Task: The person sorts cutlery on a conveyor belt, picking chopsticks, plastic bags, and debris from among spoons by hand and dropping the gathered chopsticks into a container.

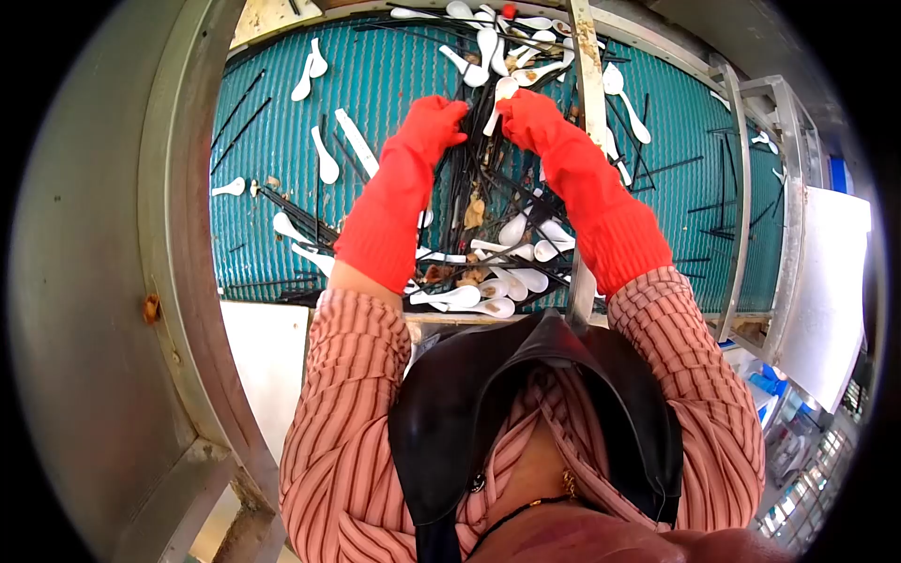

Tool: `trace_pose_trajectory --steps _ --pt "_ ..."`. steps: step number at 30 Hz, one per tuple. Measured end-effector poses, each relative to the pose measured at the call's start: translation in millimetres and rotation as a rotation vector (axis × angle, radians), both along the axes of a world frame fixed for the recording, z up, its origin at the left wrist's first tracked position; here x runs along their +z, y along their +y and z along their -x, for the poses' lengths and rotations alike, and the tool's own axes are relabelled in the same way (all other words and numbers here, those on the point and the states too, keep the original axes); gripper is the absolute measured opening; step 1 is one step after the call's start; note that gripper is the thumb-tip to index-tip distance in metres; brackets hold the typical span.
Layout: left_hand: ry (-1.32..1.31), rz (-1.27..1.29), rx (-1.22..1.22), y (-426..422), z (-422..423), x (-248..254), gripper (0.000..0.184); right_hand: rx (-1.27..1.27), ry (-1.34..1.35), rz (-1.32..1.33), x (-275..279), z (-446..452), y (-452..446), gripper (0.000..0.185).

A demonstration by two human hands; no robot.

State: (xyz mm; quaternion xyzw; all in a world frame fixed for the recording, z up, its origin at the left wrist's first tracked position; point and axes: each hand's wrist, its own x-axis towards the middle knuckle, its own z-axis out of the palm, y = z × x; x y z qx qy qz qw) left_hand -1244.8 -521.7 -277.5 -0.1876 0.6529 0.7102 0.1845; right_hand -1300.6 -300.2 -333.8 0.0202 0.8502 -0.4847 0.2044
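Both my hands wear long red rubber gloves over a green ribbed conveyor belt. My left hand is closed, its fingers curled beside a dense bundle of black chopsticks; whatever it grips is hidden. My right hand is closed, with its fingertips on a white spoon whose handle points down toward me. More white spoons and chopsticks lie beyond my hands. Between my forearms, spoons mix with brownish food scraps.
A metal bar crosses above the belt right of my right hand, and another metal frame stands farther right. A steel post rises at the left. Loose spoons and chopsticks lie at the belt's left side.
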Motion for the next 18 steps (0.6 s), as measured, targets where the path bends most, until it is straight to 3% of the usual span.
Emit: trace_pose_trajectory --steps 2,5,6,9,10,13,17,18 --pt "0.040 0.074 -0.034 21.1 12.0 1.6 0.033 -0.050 0.003 -0.021 -7.8 1.7 -8.1 0.020" --pt "-0.001 0.222 -0.185 31.0 29.1 9.9 0.044 0.172 0.238 -0.024 -13.8 -0.1 -2.1 0.023" --pt "0.116 0.294 -0.215 34.1 30.9 8.2 0.055 0.267 0.330 0.005 -13.3 -2.7 -0.7 0.025" --pt "0.082 0.135 -0.202 45.6 28.4 10.0 0.057 0.034 -0.046 0.162 -8.5 -8.6 -10.9 0.031" --pt "0.096 0.077 -0.156 47.9 38.7 -41.6 0.059 -0.022 -0.057 0.245 -4.9 -16.2 -14.6 0.033" --pt "-0.096 -0.085 -0.132 51.9 15.3 -25.2 0.059 0.263 0.431 -0.230 5.1 -32.5 -16.4 0.031" --pt "-0.076 0.127 -0.096 49.0 -30.9 14.8 0.053 -0.237 -0.144 0.347 20.7 -86.8 -45.5 0.021" --pt "-0.035 0.066 -0.023 49.2 -42.2 14.3 0.057 -0.364 -0.255 0.512 25.2 -97.6 -51.0 0.020"
